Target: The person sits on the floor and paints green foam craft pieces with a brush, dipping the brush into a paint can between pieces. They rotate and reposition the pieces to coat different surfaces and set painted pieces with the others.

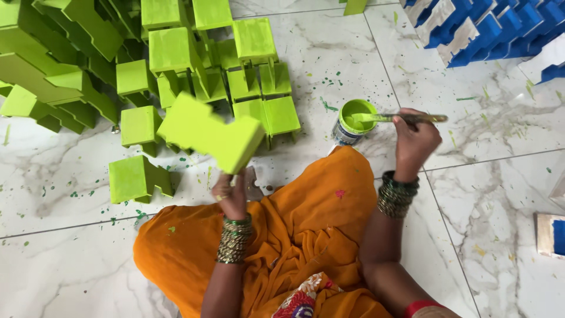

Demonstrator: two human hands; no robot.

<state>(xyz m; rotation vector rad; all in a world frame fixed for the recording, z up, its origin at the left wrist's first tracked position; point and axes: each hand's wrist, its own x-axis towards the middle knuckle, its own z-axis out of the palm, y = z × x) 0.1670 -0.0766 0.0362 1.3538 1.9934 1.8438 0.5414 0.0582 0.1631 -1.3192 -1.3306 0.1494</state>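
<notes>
Two hands busy, centre frame. Left hand (231, 197) has its grip clenched on the underside of a lime-green painted block (210, 131), held tilted above the orange-clad lap, left of centre. Right hand (414, 141) grips a paintbrush (395, 118), bristle end lying in the small paint can (353, 121) of green paint, which stands on the marble floor (506, 153) just above the knee. More green blocks (176, 53) piled and scattered across upper left; one lies apart at left (136, 178). Blue blocks (488, 26) stacked upper right. Green paint specks dot the floor. Bangles on both wrists.
</notes>
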